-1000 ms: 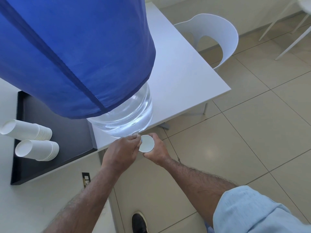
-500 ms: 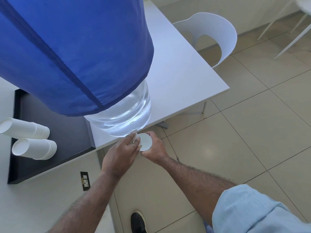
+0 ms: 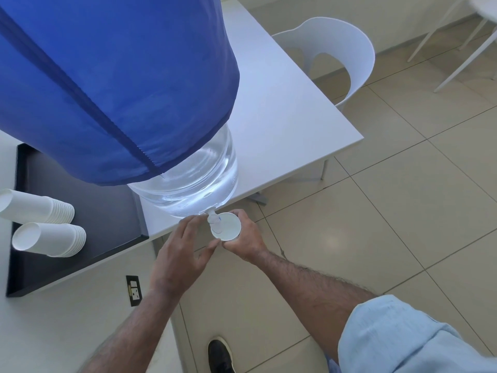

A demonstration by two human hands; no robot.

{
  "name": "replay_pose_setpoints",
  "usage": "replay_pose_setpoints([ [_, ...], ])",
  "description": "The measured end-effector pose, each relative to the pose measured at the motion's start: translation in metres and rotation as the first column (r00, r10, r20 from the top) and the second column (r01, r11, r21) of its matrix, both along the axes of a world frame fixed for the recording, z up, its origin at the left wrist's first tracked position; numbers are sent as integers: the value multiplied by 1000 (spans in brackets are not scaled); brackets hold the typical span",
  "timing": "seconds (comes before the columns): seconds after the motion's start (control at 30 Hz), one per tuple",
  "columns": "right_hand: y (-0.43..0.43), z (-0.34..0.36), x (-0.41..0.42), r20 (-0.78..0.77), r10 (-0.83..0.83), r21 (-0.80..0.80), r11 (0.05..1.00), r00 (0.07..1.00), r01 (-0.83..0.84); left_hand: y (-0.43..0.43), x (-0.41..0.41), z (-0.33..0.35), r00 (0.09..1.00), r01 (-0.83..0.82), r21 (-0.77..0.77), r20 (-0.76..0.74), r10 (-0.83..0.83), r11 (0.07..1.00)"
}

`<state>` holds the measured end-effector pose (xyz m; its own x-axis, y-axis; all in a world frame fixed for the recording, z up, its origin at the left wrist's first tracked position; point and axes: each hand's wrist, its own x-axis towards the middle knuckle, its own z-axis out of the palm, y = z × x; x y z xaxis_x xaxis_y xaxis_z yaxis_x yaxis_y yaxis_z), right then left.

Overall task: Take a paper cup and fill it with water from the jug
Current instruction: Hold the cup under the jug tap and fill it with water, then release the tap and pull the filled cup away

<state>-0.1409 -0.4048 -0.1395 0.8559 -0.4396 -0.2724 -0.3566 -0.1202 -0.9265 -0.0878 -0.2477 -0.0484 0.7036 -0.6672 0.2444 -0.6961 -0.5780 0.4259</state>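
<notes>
A big clear water jug (image 3: 193, 181) under a blue cloth cover (image 3: 107, 82) stands at the white table's front edge. Its small white tap (image 3: 213, 219) juts out over the edge. My right hand (image 3: 243, 240) grips a white paper cup (image 3: 228, 226) held right under the tap, rim up. My left hand (image 3: 183, 251) hovers just left of the tap with fingers spread, touching neither tap nor cup. I cannot tell whether there is water in the cup.
Two lying stacks of white paper cups (image 3: 45, 222) rest on a black tray (image 3: 80, 238) at the left. The white table (image 3: 282, 117) runs back right, with a white chair (image 3: 338, 55) behind it. Tiled floor and my shoe (image 3: 219, 356) lie below.
My left hand has let go of the tap and drawn back a little with fingers spread. The cup has shifted so the tap shows over its rim.
</notes>
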Motion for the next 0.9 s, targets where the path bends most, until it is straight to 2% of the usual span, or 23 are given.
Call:
replay_pose_setpoints([
  [0.13,-6,-8,-7,-10,-25,-6,1000,1000,25,10,-13,-9,996,-75,78,44,72,994],
  [0.3,-22,-9,-22,-24,-57,-11,998,998,57,12,-22,-15,997,-83,174,12,82,981],
  [0.6,-70,25,-41,14,-153,-48,987,988,154,-20,-29,10,994,-8,32,108,5,999],
  [0.9,-124,76,-27,81,-194,-139,969,978,204,-57,-41,55,999,34,-2,24,-34,999],
])
